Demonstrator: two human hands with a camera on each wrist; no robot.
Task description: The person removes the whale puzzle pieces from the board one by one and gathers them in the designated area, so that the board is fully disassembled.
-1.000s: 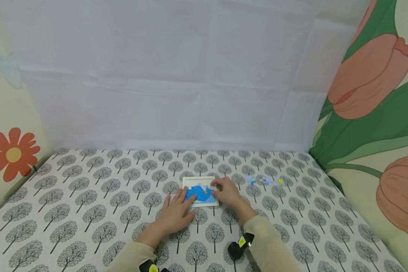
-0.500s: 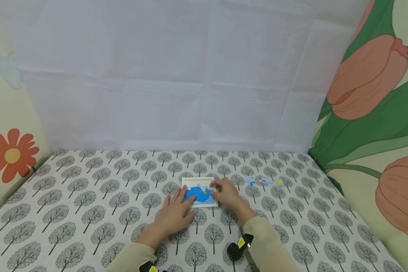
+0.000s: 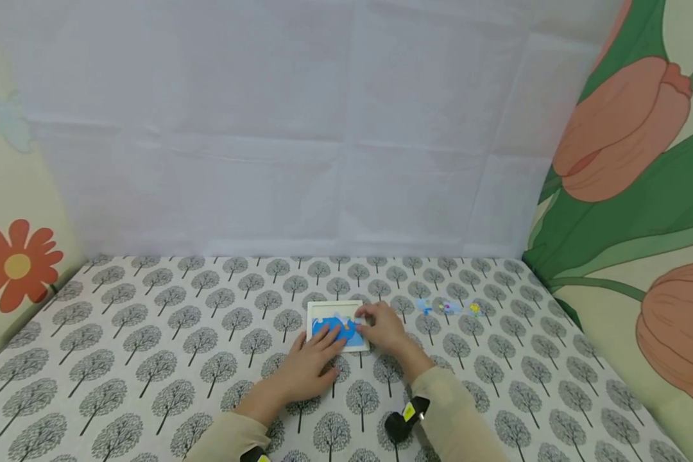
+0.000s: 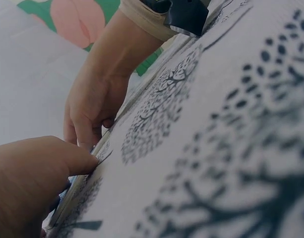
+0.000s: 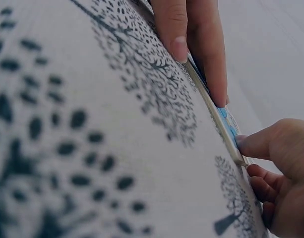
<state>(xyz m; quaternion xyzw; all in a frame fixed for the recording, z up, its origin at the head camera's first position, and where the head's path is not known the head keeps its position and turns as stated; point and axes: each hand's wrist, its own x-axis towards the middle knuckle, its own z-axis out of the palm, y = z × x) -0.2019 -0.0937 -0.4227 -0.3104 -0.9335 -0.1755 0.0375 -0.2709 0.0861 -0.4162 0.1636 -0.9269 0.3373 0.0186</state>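
Observation:
A small white-framed jigsaw puzzle tray (image 3: pixel 336 303) lies on the table, its lower part filled with joined blue puzzle pieces (image 3: pixel 349 337). Across its left and lower side rests my left hand (image 3: pixel 307 367), fingers extended over the blue pieces. At the right edge, the thumb and index finger of my right hand (image 3: pixel 385 328) pinch a light blue puzzle piece (image 3: pixel 359 321). In the right wrist view, the right thumb (image 5: pixel 258 144) touches the blue surface by the frame's corner, while the other fingers curl outside it. Fingers partly cover the puzzle.
Right of the tray lie loose pieces: a blue one (image 3: pixel 424 306), a pale blue one with a purple spot (image 3: pixel 449 308) and one with yellow (image 3: pixel 474 309). A tree-print cloth (image 3: pixel 167 340) covers the table. Behind hangs a white sheet (image 3: pixel 265 141).
My left hand has shifted slightly, its fingers now lying further right across the blue pieces. The right hand stays at the tray's right edge.

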